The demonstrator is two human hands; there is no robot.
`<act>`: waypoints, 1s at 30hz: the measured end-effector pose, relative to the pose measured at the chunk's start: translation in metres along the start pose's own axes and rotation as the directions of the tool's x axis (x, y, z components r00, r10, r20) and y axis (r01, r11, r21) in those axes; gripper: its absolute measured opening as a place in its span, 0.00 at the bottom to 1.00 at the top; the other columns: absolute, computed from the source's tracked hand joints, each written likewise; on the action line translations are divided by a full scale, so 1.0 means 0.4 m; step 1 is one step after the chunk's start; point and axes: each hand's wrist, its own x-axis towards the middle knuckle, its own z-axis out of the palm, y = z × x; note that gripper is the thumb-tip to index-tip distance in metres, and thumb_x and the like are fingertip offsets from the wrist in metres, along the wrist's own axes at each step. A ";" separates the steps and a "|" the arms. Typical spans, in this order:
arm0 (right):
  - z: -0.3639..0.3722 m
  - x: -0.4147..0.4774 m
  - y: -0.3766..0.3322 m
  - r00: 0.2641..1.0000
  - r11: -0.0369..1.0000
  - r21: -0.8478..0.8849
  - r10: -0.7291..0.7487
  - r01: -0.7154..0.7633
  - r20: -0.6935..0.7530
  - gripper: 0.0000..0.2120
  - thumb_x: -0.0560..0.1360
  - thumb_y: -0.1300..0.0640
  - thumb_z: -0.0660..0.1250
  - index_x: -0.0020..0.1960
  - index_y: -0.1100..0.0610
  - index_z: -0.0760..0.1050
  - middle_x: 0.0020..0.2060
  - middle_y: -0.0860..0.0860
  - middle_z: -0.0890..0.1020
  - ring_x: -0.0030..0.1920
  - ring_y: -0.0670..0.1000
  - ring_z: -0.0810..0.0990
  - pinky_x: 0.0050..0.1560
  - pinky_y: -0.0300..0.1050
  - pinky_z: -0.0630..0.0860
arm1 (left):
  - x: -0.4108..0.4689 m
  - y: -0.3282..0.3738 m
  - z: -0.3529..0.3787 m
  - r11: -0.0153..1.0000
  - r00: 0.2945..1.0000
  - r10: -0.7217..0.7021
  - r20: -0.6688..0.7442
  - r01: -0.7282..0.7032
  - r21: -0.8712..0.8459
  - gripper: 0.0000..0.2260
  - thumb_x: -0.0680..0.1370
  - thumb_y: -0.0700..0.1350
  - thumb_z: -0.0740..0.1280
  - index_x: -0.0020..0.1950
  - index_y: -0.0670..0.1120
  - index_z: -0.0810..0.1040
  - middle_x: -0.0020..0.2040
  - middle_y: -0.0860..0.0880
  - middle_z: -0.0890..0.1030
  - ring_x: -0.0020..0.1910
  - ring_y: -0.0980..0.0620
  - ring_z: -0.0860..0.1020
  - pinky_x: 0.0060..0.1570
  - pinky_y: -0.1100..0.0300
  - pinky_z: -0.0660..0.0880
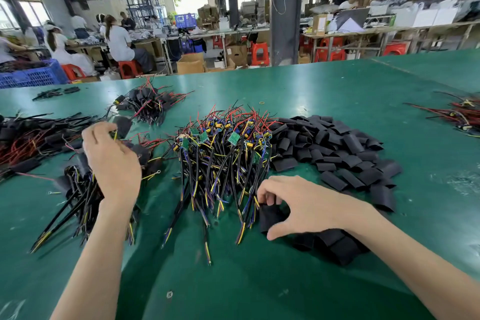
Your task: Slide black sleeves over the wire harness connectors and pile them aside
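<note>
Black sleeve [270, 215] is pinched in my right grip [306, 202], low on the worktop [259, 288] beside the sleeve heap [335, 148]. My left grip [111, 161] pinches a sleeved harness [121, 126] over the done pile [83, 189]. The middle bare-harness pile [220, 161] is still large, so I judge plenty remains.

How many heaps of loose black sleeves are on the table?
2: a large heap right of the bare harness pile, and a smaller heap beside the right hand. They may join out of sight.
</note>
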 end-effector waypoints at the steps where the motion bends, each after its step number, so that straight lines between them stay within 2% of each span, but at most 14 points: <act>1: -0.002 0.000 -0.001 1.000 1.000 0.021 0.001 -0.001 0.008 0.22 0.64 0.46 0.76 0.52 0.46 0.68 0.48 0.45 0.74 0.49 0.45 0.72 0.54 0.47 0.72 | -0.001 -0.019 0.002 0.997 0.998 -0.045 0.039 0.042 0.069 0.18 0.70 0.26 0.58 0.59 0.34 0.72 0.60 0.33 0.70 0.58 0.36 0.68 0.58 0.50 0.63; 5: -0.006 -0.002 -0.002 0.999 0.997 0.082 0.009 -0.013 0.044 0.23 0.64 0.50 0.76 0.54 0.47 0.69 0.49 0.46 0.73 0.48 0.47 0.72 0.53 0.47 0.73 | -0.014 -0.048 0.013 0.957 0.984 -0.135 0.118 0.099 0.273 0.18 0.71 0.29 0.60 0.61 0.34 0.73 0.59 0.32 0.72 0.59 0.33 0.67 0.59 0.44 0.63; 9: -0.024 -0.011 0.005 0.996 0.987 0.152 0.035 -0.048 0.084 0.25 0.64 0.50 0.77 0.56 0.44 0.68 0.50 0.44 0.75 0.48 0.43 0.73 0.51 0.42 0.73 | -0.017 -0.002 0.020 0.936 0.983 -0.160 0.092 0.121 0.330 0.16 0.73 0.36 0.62 0.60 0.36 0.75 0.62 0.35 0.72 0.62 0.35 0.66 0.58 0.44 0.61; 12: -0.049 -0.015 0.009 0.999 0.944 0.327 0.025 -0.036 0.037 0.23 0.65 0.50 0.76 0.56 0.43 0.70 0.48 0.43 0.77 0.46 0.40 0.73 0.50 0.37 0.71 | -0.025 0.054 0.028 0.964 0.996 -0.051 0.076 0.029 0.265 0.15 0.72 0.37 0.63 0.59 0.40 0.75 0.61 0.37 0.72 0.61 0.37 0.66 0.57 0.45 0.61; 14: -0.063 -0.010 0.018 0.997 0.872 0.490 0.040 -0.003 -0.066 0.20 0.66 0.52 0.76 0.55 0.45 0.72 0.47 0.48 0.78 0.48 0.47 0.75 0.53 0.40 0.71 | -0.034 0.103 0.052 0.982 0.988 0.070 0.138 -0.092 0.167 0.13 0.73 0.37 0.63 0.57 0.42 0.77 0.57 0.39 0.76 0.59 0.40 0.69 0.55 0.48 0.64; 16: -0.066 0.002 0.039 0.966 0.834 0.551 0.125 0.021 -0.226 0.17 0.68 0.54 0.75 0.54 0.47 0.73 0.46 0.54 0.78 0.47 0.53 0.77 0.54 0.46 0.73 | -0.042 0.153 0.094 0.984 0.948 0.157 0.277 -0.174 0.039 0.10 0.75 0.39 0.63 0.54 0.44 0.79 0.54 0.42 0.79 0.56 0.42 0.72 0.55 0.51 0.66; 19: -0.051 0.016 0.082 0.860 0.940 0.324 0.248 -0.103 -0.446 0.14 0.69 0.49 0.72 0.54 0.46 0.74 0.45 0.49 0.71 0.43 0.44 0.73 0.50 0.39 0.69 | -0.056 0.222 0.168 0.983 0.852 0.178 0.493 -0.171 -0.059 0.09 0.77 0.44 0.63 0.53 0.44 0.81 0.51 0.44 0.81 0.53 0.44 0.75 0.57 0.51 0.70; 21: -0.034 0.018 0.105 0.854 0.968 0.166 0.245 -0.188 -0.460 0.16 0.73 0.49 0.68 0.59 0.48 0.72 0.49 0.48 0.67 0.45 0.47 0.72 0.51 0.41 0.68 | -0.067 0.253 0.209 0.992 0.798 0.111 0.592 -0.129 -0.013 0.12 0.77 0.50 0.65 0.52 0.43 0.80 0.50 0.44 0.81 0.52 0.44 0.77 0.54 0.52 0.74; 23: -0.017 0.020 0.117 0.871 0.975 0.071 0.220 -0.211 -0.439 0.17 0.76 0.49 0.64 0.64 0.49 0.70 0.54 0.47 0.67 0.46 0.50 0.73 0.52 0.45 0.70 | -0.078 0.270 0.233 0.993 0.767 0.043 0.640 -0.103 0.057 0.13 0.76 0.52 0.66 0.49 0.42 0.79 0.46 0.44 0.82 0.48 0.44 0.78 0.49 0.54 0.76; 27: 0.004 0.029 0.114 0.887 0.987 0.048 0.161 -0.156 -0.434 0.12 0.79 0.50 0.57 0.62 0.48 0.71 0.49 0.44 0.72 0.49 0.49 0.74 0.51 0.46 0.69 | -0.074 0.290 0.245 0.996 0.774 -0.014 0.633 -0.043 0.074 0.06 0.72 0.45 0.69 0.37 0.46 0.75 0.36 0.45 0.78 0.38 0.44 0.74 0.39 0.59 0.72; 30: 0.014 0.039 0.116 0.884 0.983 0.091 0.185 -0.161 -0.429 0.08 0.80 0.48 0.55 0.54 0.47 0.72 0.44 0.46 0.71 0.46 0.48 0.73 0.49 0.44 0.67 | -0.055 0.305 0.241 1.000 0.830 -0.014 0.558 0.019 -0.004 0.04 0.73 0.41 0.67 0.38 0.43 0.77 0.40 0.41 0.81 0.40 0.43 0.76 0.45 0.55 0.75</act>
